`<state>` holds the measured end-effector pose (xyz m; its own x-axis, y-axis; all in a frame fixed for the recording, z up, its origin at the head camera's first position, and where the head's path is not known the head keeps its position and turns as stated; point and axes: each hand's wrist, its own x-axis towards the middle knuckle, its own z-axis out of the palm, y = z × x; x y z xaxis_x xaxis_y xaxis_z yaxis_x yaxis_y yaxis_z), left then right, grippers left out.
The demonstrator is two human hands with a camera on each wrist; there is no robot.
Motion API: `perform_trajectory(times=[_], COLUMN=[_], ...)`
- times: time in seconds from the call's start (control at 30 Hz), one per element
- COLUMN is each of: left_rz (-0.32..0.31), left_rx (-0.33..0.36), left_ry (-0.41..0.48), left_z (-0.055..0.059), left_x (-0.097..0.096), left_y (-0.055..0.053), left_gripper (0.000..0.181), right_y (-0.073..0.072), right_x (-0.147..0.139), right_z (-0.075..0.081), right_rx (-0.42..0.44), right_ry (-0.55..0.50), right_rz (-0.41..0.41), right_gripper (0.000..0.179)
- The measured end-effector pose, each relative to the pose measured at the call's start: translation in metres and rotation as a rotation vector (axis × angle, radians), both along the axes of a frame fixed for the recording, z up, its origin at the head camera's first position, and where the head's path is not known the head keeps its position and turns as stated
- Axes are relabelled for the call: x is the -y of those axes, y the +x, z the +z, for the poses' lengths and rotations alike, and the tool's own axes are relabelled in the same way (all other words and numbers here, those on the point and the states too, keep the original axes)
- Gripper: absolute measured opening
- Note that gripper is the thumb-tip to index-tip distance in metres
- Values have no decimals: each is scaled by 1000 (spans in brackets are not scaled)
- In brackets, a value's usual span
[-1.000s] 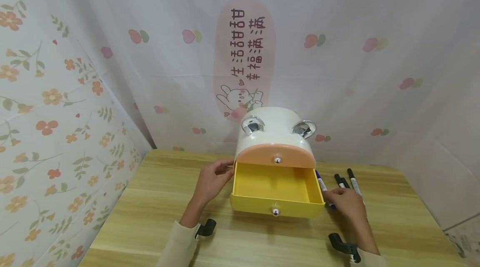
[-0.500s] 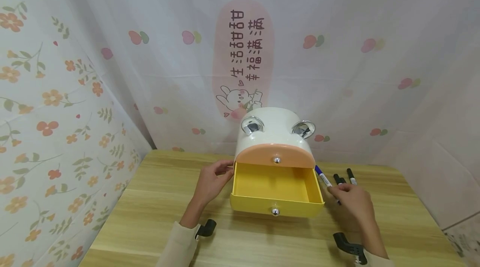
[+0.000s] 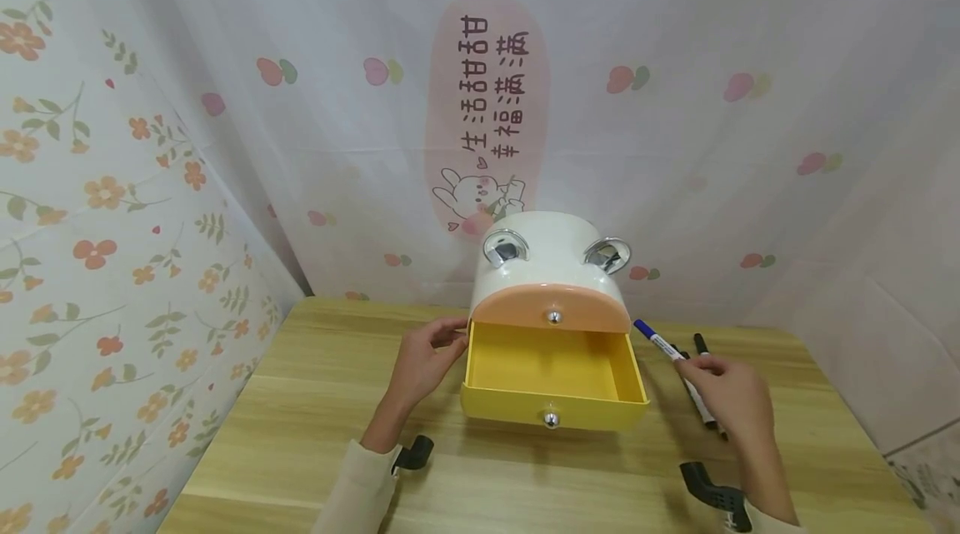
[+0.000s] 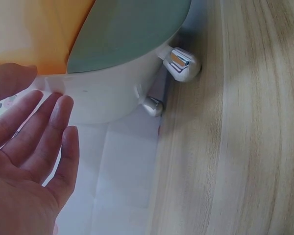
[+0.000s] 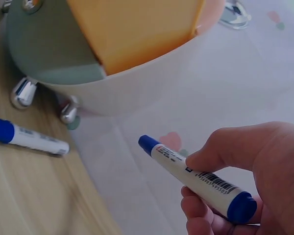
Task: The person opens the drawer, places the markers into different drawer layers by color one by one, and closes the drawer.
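Note:
A white desktop organizer (image 3: pixel 543 255) with chrome-ringed eyes stands on the table, its yellow drawer (image 3: pixel 510 409) pulled out and bare inside. Above that drawer is an orange front (image 3: pixel 551 301); a green lower front (image 4: pixel 127 39) shows in the left wrist view. My left hand (image 3: pixel 426 359) is at the organizer's left side, fingers loosely bent and fingertips right at the wall. Off to the right, my right hand (image 3: pixel 731 396) pinches a white marker (image 5: pixel 174 164) with blue ends between thumb and fingers, above the table and tilted toward the organizer.
Another blue-capped marker (image 5: pixel 39 139) lies on the wooden table (image 3: pixel 330 401). A black-capped marker (image 3: pixel 701 342) lies behind my right hand, with more markers partly hidden under it. A patterned curtain (image 3: pixel 675 142) hangs close behind the organizer.
My right hand has lifted the blue-capped marker and moved right with it, away from the drawer's side. The left hand and the organizer have stayed in place.

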<state>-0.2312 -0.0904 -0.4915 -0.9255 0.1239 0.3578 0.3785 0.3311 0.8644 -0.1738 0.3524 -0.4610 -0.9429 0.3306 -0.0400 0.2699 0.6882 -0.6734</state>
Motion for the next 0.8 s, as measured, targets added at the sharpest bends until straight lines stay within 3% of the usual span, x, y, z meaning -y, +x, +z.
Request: perform_trajectory(times=[0.37,0.8], left_rz=[-3,3], left_rx=[-1,-9], left_ry=[-6,-18], left_z=[0,-2], left_x=[0,0], left_y=[0,0], left_gripper=[24,25], right_y=[11,33], right_x=[2,5], right_z=[23,52], right_rx=[-80,-216], right_ry=[36,51], right_rz=[-81,-119], right_gripper=[52,46])
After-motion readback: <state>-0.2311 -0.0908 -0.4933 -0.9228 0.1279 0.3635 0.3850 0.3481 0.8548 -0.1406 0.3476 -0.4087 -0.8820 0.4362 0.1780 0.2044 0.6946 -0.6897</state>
